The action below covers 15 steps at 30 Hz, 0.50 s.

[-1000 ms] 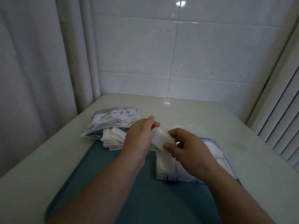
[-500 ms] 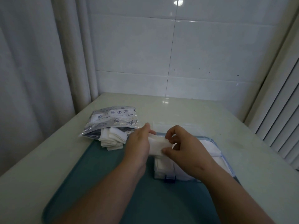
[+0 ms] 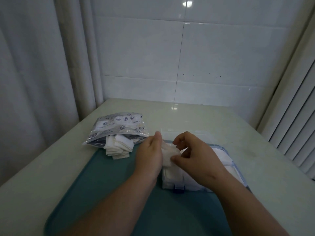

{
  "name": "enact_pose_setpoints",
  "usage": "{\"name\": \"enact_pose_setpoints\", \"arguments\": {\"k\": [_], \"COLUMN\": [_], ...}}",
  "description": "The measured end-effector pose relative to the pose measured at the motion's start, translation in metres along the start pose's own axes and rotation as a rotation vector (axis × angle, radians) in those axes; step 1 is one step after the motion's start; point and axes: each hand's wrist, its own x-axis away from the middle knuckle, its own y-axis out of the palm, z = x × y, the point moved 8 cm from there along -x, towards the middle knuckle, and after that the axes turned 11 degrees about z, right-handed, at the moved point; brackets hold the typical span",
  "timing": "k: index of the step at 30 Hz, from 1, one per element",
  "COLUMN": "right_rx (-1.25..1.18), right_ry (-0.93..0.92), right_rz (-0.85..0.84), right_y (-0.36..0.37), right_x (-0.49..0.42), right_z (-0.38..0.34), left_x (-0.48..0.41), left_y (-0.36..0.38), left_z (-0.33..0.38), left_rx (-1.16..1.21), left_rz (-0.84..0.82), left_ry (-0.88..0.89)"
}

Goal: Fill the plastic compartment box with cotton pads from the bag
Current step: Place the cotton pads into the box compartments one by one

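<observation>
Head view of the table [image 3: 221,123]. The left hand [image 3: 150,155] and right hand [image 3: 197,160] meet over the near-left part of the plastic compartment box [image 3: 239,174], holding a small stack of cotton pads [image 3: 167,155] between them. The right hand pinches the stack's right edge between thumb and curled forefinger. The left hand clasps the left edge, thumb laid along the top, its other fingers hidden behind the stack.

The box – clear, with a blue latch [image 3: 179,189] on its near wall – sits on the right half of a teal tray [image 3: 105,188]. White pads show through its walls in the near-left compartments and in those at the right edge; the middle of the box is hidden by the right hand.

The bag [image 3: 117,126], printed with small shell motifs, lies at the tray's far-left corner, its mouth towards the viewer. A loose heap of pads [image 3: 119,147] spills from it onto the tray, well apart from the box.

Background: curtain [image 3: 34,74] at left, tiled wall [image 3: 187,57] behind, slatted blind [image 3: 293,125] at right.
</observation>
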Motion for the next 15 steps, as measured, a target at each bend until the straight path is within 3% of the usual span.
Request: {"name": "enact_pose_setpoints", "arguments": {"k": [9, 15], "right_rx": [0.039, -0.086], "right_ry": [0.017, 0.109], "right_rz": [-0.034, 0.105], "right_y": [0.005, -0.012], "right_x": [0.000, -0.005], "right_z": [0.002, 0.012], "left_x": [0.004, 0.003], "left_y": [0.004, 0.001], "left_z": [-0.004, 0.006], "left_rx": [0.001, 0.075], "left_rz": [-0.051, -0.132], "left_ry": [-0.021, 0.027]}}
